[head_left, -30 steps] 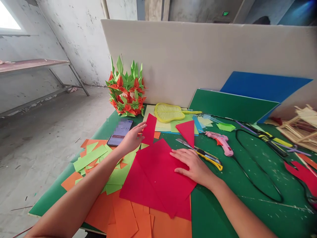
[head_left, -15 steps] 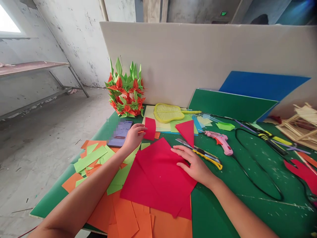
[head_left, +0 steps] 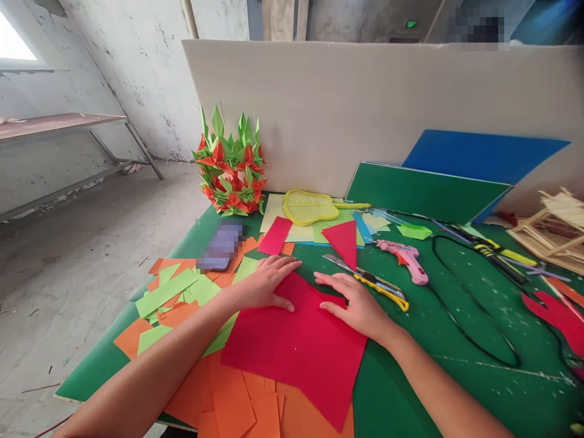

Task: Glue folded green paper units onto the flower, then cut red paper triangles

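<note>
Red paper sheets [head_left: 292, 353] overlap under my hands at the front of the green table, one corner pointing toward me. My left hand [head_left: 267, 286] lies over their upper left edge, fingers stretched out and thumb apart. On the upper right edge rests my right hand [head_left: 351, 304], its fingers also spread. A small red paper strip [head_left: 275, 236] lies just beyond the left hand, with a red paper triangle [head_left: 343, 242] to its right. Beside the right hand is a utility knife [head_left: 381, 289] with a yellow handle, its blade end touching or near the triangle.
Green and orange paper scraps [head_left: 168, 295] lie at left, near a phone [head_left: 223, 246]. Orange sheets [head_left: 232, 395] extend beneath the red ones. A folded-paper ornament [head_left: 232, 164], yellow fly swatter [head_left: 308, 208], pink glue gun [head_left: 408, 261] with its black cord, and stick model [head_left: 554, 231] stand farther back.
My left hand has left the small red strip, now lying tilted, and come down onto the red sheets. One sheet has turned, its corner toward me. My right hand has barely moved.
</note>
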`<state>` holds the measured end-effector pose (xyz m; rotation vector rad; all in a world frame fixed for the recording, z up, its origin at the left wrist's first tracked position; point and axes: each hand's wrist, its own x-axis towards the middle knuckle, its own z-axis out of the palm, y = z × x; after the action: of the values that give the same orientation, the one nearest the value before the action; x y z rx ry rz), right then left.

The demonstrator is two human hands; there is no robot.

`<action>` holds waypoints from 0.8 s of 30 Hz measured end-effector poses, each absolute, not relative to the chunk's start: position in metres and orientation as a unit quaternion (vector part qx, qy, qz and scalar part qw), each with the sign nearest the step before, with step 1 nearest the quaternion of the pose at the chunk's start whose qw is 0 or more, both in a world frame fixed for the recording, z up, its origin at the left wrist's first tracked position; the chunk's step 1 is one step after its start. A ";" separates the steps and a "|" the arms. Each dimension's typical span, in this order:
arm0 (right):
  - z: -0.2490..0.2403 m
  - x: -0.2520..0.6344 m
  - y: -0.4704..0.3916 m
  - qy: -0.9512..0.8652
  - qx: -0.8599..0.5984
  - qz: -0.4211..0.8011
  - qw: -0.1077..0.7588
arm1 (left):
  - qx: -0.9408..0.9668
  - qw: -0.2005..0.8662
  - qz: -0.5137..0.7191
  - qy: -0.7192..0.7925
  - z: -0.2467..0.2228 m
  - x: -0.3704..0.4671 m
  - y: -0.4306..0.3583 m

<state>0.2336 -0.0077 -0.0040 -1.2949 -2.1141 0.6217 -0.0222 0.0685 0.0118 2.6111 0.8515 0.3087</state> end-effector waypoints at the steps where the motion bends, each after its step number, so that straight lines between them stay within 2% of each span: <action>1: -0.003 0.233 -0.008 -0.792 -0.484 0.239 0.285 | 0.928 0.190 0.108 0.303 0.012 -0.021 0.066; 7: -0.002 0.231 -0.011 -0.774 -0.482 0.282 0.298 | 0.923 0.214 0.122 0.295 0.014 -0.019 0.066; 14: -0.004 0.231 -0.009 -0.783 -0.479 0.265 0.298 | 0.930 0.200 0.110 0.288 0.013 -0.019 0.067; 24: -0.010 0.229 -0.010 -0.713 -0.444 0.409 0.356 | 0.938 0.167 0.139 0.272 0.019 -0.014 0.063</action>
<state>0.2288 -0.0100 -0.0104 -1.1478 -1.8414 1.0572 -0.0143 0.0626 0.0187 2.6676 0.7731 0.3947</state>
